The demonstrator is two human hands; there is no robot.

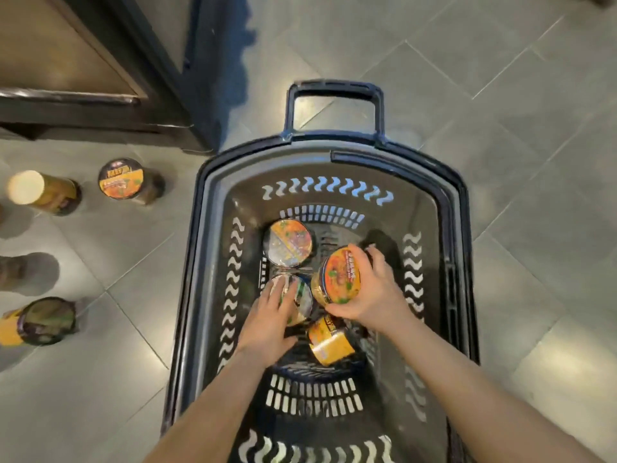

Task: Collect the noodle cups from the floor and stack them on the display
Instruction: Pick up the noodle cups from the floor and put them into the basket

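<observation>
A dark plastic shopping basket (213, 248) stands on the tiled floor below me with several noodle cups inside. My right hand (377, 292) grips an orange-lidded cup (340, 277), tilted, inside the basket. My left hand (270, 319) rests with spread fingers on a cup (300, 295) with a shiny lid beside it. Another cup (288, 242) stands upright further back. A yellow cup (329, 339) lies on its side near my wrists. Three more cups sit on the floor to the left: one upright (122, 178), one upside down (40, 192), one tipped (40, 320).
A dark display base (100, 108) with a wooden panel fills the upper left. The basket's pull handle (335, 90) sticks out at its far end. A blurred brown shape (13, 270) sits at the left edge. Grey floor tiles (517, 128) lie to the right.
</observation>
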